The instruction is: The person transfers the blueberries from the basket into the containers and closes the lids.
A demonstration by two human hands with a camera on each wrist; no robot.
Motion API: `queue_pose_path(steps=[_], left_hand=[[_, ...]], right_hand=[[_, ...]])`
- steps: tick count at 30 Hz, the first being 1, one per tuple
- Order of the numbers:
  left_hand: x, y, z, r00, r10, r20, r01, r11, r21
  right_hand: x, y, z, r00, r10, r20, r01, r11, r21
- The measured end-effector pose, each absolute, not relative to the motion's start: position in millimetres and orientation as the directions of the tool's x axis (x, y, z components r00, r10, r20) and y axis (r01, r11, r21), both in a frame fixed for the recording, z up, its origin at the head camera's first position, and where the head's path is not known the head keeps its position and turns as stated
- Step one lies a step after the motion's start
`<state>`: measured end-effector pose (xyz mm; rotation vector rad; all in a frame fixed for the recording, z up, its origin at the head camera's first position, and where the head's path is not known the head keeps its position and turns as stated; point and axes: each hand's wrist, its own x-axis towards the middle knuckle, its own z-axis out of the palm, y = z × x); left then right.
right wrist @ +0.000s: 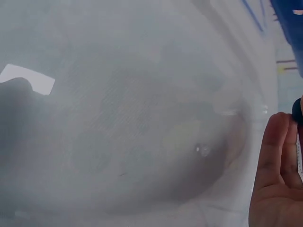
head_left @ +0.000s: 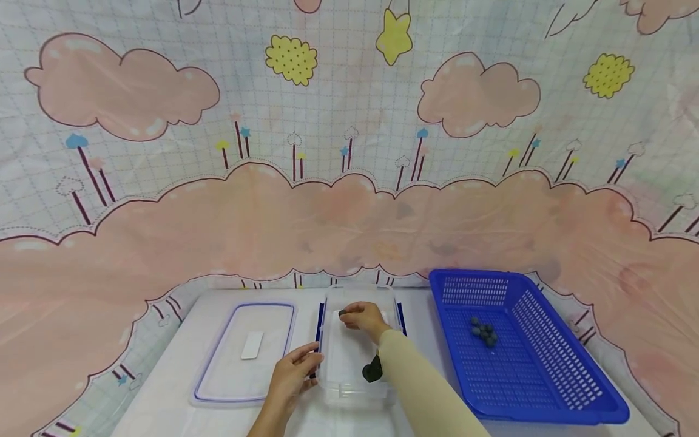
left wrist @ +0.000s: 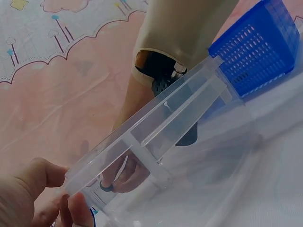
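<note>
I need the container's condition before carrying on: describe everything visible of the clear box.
The clear box is rectangular, see-through and looks like plastic, with dark blue strips showing along its two long sides. Uncovered, it stands upright on the white table, between the blue-edged lid and the blue basket. The left hand holds its left edge; the right hand, with a small dark ball, is over its far part, whether touching it I cannot tell.

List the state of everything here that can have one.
Clear box: open, upright, lid off.
Lid: lying flat, left of the box.
Blue basket: upright, open-topped, holding dark balls.
Dark balls: loosely clustered.
Left hand: holding the box's side.
Right hand: pinching one small ball.
</note>
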<state>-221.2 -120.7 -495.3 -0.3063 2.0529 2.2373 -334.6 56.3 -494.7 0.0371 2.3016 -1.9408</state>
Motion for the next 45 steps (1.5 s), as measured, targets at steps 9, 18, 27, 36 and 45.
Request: queue_pose_path(steps=[9,18,27,36,45], left_hand=[[-222,-121,-495,-0.977,-0.051,-0.206,-0.201,-0.092,0.975],[-228,-120,-496,-0.979,-0.042,-0.201,-0.197,-0.083,0.977],[-222,-121,-491,-0.976,-0.061,-0.210,-0.205,-0.077,0.976],[-223,-122,-494,-0.978,-0.051,-0.203,-0.198,-0.095,0.976],[-224,-123,-498,-0.980,-0.054,-0.193,-0.187,-0.092,0.978]], right_hand=[[-334,53,-498,-0.992,-0.040,-0.120,0.104,0.284,-0.953],[-340,56,-501,-0.995,-0.001,-0.104,0.098,0.341,-0.935],[-341,54,-508,-0.994,-0.008,-0.112,0.099,0.414,-0.905],[-337,52,-509,-0.997,-0.009,-0.081,0.067,0.460,-0.885],[-341,58,-476,-0.993,-0.114,-0.015,-0.028,0.371,-0.928]])
